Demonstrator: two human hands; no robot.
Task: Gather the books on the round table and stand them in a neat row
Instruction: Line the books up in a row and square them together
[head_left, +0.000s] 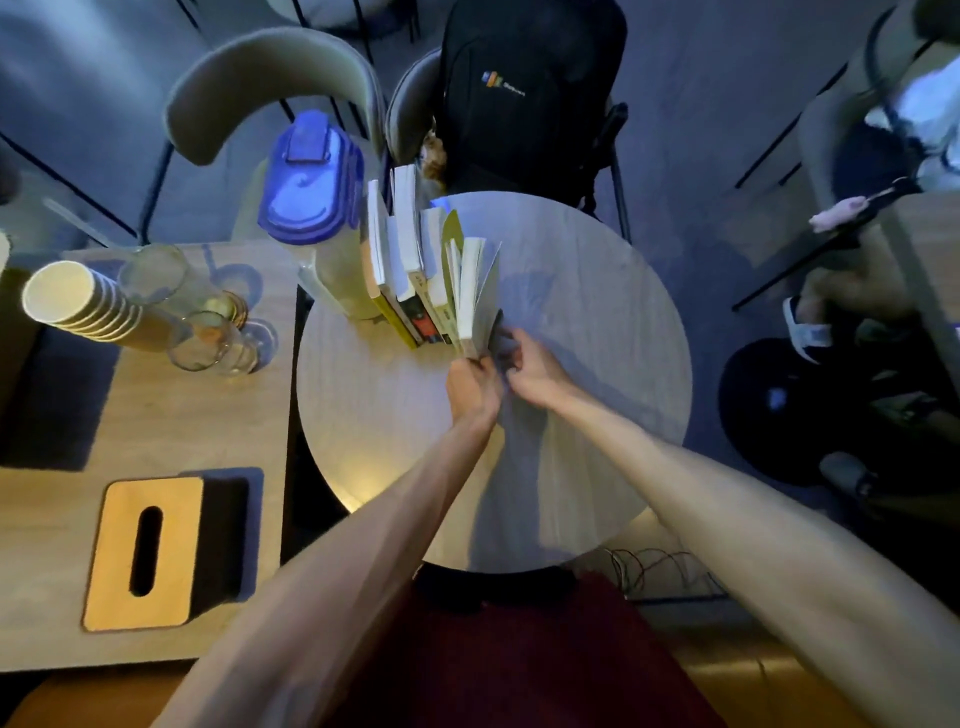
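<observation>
Several books (415, 270) stand upright in a row on the round table (597, 322), leaning against a water jug. The rightmost book (475, 291) has its pages fanned apart. My left hand (472, 387) grips the near bottom corner of that book. My right hand (535, 371) is just right of it, fingers curled at the book's lower edge by a dark cover; what exactly it holds is blurred.
A clear jug with a blue lid (311, 182) stands at the table's left edge. On the wooden table to the left are stacked paper cups (78, 301), glasses (208, 338) and a tissue box (143, 551). A chair with a black backpack (524, 93) is behind the round table.
</observation>
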